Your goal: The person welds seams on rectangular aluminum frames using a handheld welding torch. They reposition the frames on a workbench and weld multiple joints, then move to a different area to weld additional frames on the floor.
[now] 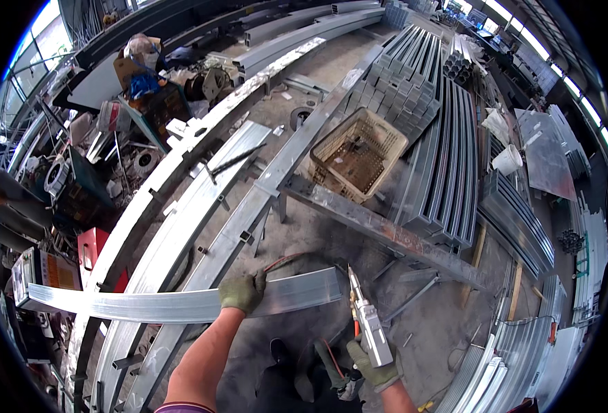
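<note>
Currently, from left to right, I have a red box point(93, 249) beside the long steel rails point(188, 213), and a silver metal profile point(156, 307) extending across those rails. With the gloved left hand point(243, 292) I clasp the profile's upper edge, fingers curled over it, right of the rails. The profile's right end lies just beside the tip of a white-and-grey handheld tool point(371, 325). With the gloved right hand point(376, 363) I grip this tool around its rear body, tip pointing away. Beyond stand a plastic crate point(380, 131) and stacked steel sections point(448, 165)
</note>
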Action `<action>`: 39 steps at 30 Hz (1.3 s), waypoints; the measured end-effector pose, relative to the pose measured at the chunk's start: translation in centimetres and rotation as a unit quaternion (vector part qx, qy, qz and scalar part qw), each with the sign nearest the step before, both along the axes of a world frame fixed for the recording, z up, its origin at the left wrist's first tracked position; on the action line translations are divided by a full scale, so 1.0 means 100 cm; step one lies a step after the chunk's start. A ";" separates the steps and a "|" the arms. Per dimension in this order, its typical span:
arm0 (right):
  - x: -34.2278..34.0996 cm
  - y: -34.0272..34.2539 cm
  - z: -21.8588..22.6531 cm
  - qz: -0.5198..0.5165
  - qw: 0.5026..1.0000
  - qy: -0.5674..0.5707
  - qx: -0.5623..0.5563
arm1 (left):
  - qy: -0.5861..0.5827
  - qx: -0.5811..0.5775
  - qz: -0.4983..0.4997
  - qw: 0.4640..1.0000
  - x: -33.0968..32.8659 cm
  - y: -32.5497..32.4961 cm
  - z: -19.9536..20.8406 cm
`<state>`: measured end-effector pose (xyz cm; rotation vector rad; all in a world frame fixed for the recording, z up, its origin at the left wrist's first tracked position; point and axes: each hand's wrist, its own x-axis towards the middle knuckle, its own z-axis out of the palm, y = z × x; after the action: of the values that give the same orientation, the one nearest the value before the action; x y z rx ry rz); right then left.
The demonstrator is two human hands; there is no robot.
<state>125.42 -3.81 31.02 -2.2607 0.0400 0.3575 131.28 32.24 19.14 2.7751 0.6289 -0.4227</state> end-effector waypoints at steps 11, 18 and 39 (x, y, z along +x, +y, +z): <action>0.014 -0.050 -0.037 -0.021 0.999 -0.034 0.003 | -0.006 0.036 -0.005 0.999 0.005 -0.005 -0.001; 0.030 -0.052 -0.008 -0.065 0.992 -0.105 0.012 | -0.015 0.044 -0.028 0.999 0.005 0.002 -0.021; -0.017 0.012 0.005 -0.220 0.975 -0.036 -0.008 | -0.277 -0.175 -0.264 0.907 -0.025 0.013 0.011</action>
<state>123.71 -2.65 31.51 -2.2011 0.4998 0.0385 128.75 33.52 20.20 2.4885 -0.3129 0.1591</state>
